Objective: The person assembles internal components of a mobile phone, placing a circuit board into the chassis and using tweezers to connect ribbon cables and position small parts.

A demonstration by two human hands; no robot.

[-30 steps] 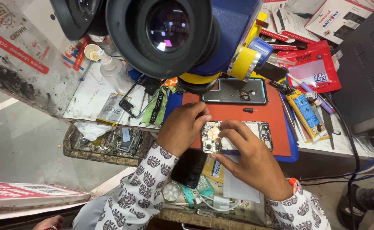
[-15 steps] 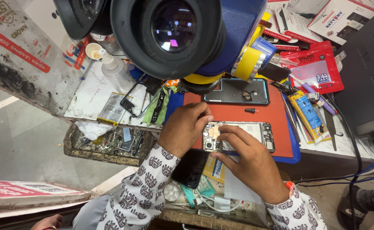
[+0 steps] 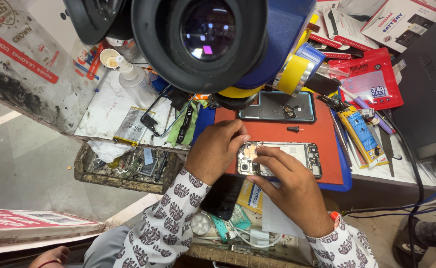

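An opened phone [image 3: 297,156] with its back removed lies on a red mat [image 3: 277,136], its circuit board showing. My left hand [image 3: 215,149] rests at the phone's left end, fingertips on its upper corner. My right hand [image 3: 287,186] lies over the phone's lower left part, with fingers pressed on the board near the camera end. Whether a small part sits under the fingers I cannot tell. The phone's dark back cover [image 3: 277,106] lies above on the mat, with a small black screwdriver bit [image 3: 293,129] beside it.
A microscope head [image 3: 203,39] hangs over the bench top. A clear squeeze bottle [image 3: 134,79] and a flat battery [image 3: 131,126] lie left. Red packets [image 3: 372,82] and tools [image 3: 359,129] crowd the right. A tray of scrap parts [image 3: 123,166] sits below the bench edge.
The view has shifted slightly. My right fingers have slid a little along the phone's left end; the left hand has stayed at the corner.
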